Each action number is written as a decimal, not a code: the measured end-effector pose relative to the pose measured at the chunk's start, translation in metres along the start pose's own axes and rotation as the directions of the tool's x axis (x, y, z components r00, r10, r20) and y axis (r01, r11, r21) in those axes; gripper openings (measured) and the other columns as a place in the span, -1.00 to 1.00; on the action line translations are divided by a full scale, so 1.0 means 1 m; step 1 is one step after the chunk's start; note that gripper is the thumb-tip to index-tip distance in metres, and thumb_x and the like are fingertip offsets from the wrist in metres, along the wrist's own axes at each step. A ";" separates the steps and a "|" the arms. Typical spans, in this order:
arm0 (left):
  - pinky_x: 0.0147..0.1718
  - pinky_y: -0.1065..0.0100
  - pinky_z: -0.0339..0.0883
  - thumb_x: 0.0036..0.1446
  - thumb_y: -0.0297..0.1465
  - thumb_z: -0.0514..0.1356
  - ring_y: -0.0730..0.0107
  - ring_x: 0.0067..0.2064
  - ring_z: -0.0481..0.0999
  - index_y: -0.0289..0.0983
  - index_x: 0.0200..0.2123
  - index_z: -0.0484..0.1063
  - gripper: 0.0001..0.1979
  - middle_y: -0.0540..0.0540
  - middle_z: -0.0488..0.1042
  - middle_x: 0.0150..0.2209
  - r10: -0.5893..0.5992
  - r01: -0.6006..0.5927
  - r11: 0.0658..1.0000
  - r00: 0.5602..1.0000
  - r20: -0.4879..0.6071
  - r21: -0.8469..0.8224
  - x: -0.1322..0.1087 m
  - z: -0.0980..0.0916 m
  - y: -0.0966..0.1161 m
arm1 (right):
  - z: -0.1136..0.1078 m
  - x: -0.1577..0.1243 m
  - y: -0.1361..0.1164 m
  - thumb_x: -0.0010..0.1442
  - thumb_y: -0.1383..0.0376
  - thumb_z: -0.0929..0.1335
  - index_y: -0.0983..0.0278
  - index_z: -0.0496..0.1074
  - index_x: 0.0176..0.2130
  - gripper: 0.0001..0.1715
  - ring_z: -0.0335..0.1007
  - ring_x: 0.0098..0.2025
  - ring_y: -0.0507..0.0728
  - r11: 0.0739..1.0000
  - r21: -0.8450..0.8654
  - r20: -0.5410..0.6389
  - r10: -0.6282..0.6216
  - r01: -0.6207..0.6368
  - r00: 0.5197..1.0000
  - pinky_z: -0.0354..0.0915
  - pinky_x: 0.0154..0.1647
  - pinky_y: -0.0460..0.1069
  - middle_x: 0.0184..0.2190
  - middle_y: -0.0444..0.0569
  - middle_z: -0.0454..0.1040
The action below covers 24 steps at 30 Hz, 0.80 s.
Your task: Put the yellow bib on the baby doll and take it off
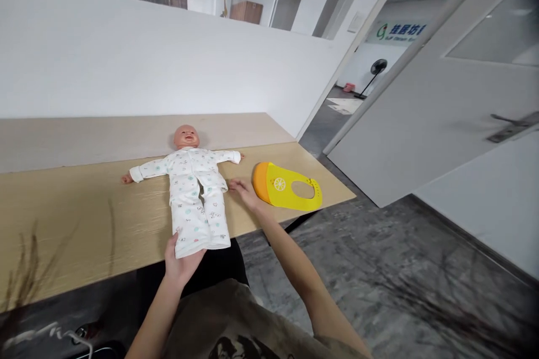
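A baby doll (186, 137) lies on its back on the table, arms spread, in white patterned pyjamas. Its pyjama top (191, 164) and pyjama trousers (193, 223) carry small coloured prints. At the near end, my left hand (182, 265) grips a trouser leg, thumb on top and the fingers hidden beneath the cloth. Beside the doll's hip on the right is my right hand (247, 195), fingers stretched toward the hem of the top and holding nothing visible. Whether its fingertips touch the cloth I cannot tell.
Right of my right hand lies a yellow bib (283, 199) with an orange pocket, near the right end of the wooden table (84, 207). A white partition wall (160, 61) stands behind. An open grey door (425, 123) is on the right.
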<state>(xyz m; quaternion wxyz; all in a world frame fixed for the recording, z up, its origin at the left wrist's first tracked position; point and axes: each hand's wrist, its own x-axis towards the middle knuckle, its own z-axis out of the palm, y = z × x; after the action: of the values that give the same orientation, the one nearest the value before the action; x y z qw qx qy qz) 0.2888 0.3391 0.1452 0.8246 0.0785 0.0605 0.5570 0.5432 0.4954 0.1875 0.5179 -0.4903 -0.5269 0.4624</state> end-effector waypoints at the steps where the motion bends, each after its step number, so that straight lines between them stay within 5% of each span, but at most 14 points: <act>1: 0.39 0.08 0.25 0.42 -0.23 0.10 0.15 0.36 0.48 -0.08 0.24 0.59 -0.56 -0.10 0.58 0.26 0.016 -0.016 1.000 1.000 0.003 -0.007 -0.002 0.000 -0.007 | -0.003 -0.014 0.005 0.27 0.10 0.43 0.23 0.57 -0.18 -0.74 0.55 -0.05 0.17 1.000 -0.022 -0.001 -0.020 0.020 1.000 0.44 0.12 0.11 -0.14 0.03 0.66; 6: 0.47 -0.16 0.06 0.32 -0.08 0.15 -0.04 0.47 0.31 -0.02 0.26 0.57 -0.49 -0.12 0.47 0.37 0.011 -0.010 1.000 1.000 0.012 -0.022 -0.013 -0.008 -0.040 | -0.005 -0.072 0.022 0.27 0.00 0.37 0.22 0.55 -0.12 -0.61 0.58 -0.01 0.26 0.978 -0.134 -0.047 -0.165 0.157 0.985 0.42 0.15 0.17 -0.08 0.11 0.65; 11: 0.50 -0.32 -0.20 0.32 -0.03 0.12 -0.17 0.55 0.11 -0.15 0.23 0.60 -0.43 -0.23 0.36 0.44 -0.098 0.079 0.975 0.992 0.084 0.209 -0.027 -0.023 -0.052 | 0.000 -0.094 0.030 0.30 -0.04 0.34 0.24 0.56 -0.08 -0.54 0.59 -0.01 0.26 0.970 -0.178 -0.091 -0.181 0.163 0.979 0.43 0.14 0.18 -0.06 0.12 0.66; 14: 0.46 -0.32 -0.02 0.29 -0.04 0.19 -0.23 0.50 0.22 -0.12 0.36 0.51 -0.36 -0.25 0.33 0.46 -0.223 0.154 0.893 0.968 0.118 0.423 -0.045 -0.025 -0.048 | 0.000 -0.093 0.038 0.26 -0.06 0.35 0.24 0.57 -0.12 -0.53 0.60 -0.04 0.23 0.986 -0.089 -0.137 -0.149 0.138 0.979 0.46 0.11 0.14 -0.11 0.09 0.67; 18: 0.33 -0.28 0.26 0.22 -0.13 0.31 -0.29 0.25 0.56 -0.13 0.27 0.61 -0.43 -0.32 0.60 0.20 -0.312 0.196 0.762 0.946 0.086 0.617 -0.063 -0.015 -0.017 | -0.005 -0.080 0.046 0.21 -0.05 0.37 0.24 0.58 -0.15 -0.54 0.60 -0.11 0.23 0.992 -0.040 -0.158 -0.125 0.120 0.979 0.49 0.04 0.14 -0.16 0.08 0.67; 22: 0.22 -0.14 0.43 0.19 -0.15 0.35 -0.15 0.05 0.66 -0.18 -0.02 0.71 -0.64 -0.29 0.70 -0.07 0.105 -0.053 0.700 0.994 -0.029 0.712 -0.035 0.007 0.048 | -0.007 -0.050 0.044 0.24 0.07 0.34 0.26 0.59 -0.19 -0.64 0.59 -0.13 0.21 0.968 -0.197 -0.140 -0.183 0.154 0.973 0.50 0.01 0.11 -0.19 0.08 0.68; 24: 0.20 -0.08 0.46 0.18 -0.13 0.32 -0.04 -0.01 0.65 -0.22 -0.12 0.66 -0.67 -0.26 0.68 -0.11 0.450 -0.245 0.637 0.888 -0.094 0.731 -0.004 0.019 0.086 | -0.007 -0.026 0.039 0.32 0.13 0.31 0.28 0.60 -0.17 -0.66 0.59 -0.10 0.20 0.928 -0.336 -0.127 -0.213 0.160 0.969 0.51 0.04 0.10 -0.16 0.09 0.67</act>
<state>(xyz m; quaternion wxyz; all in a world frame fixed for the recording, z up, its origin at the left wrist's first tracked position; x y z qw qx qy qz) 0.2127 0.3663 0.1811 0.5916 0.3196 0.3616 0.6459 0.5509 0.4725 0.1467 0.5130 -0.5517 -0.5963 0.2771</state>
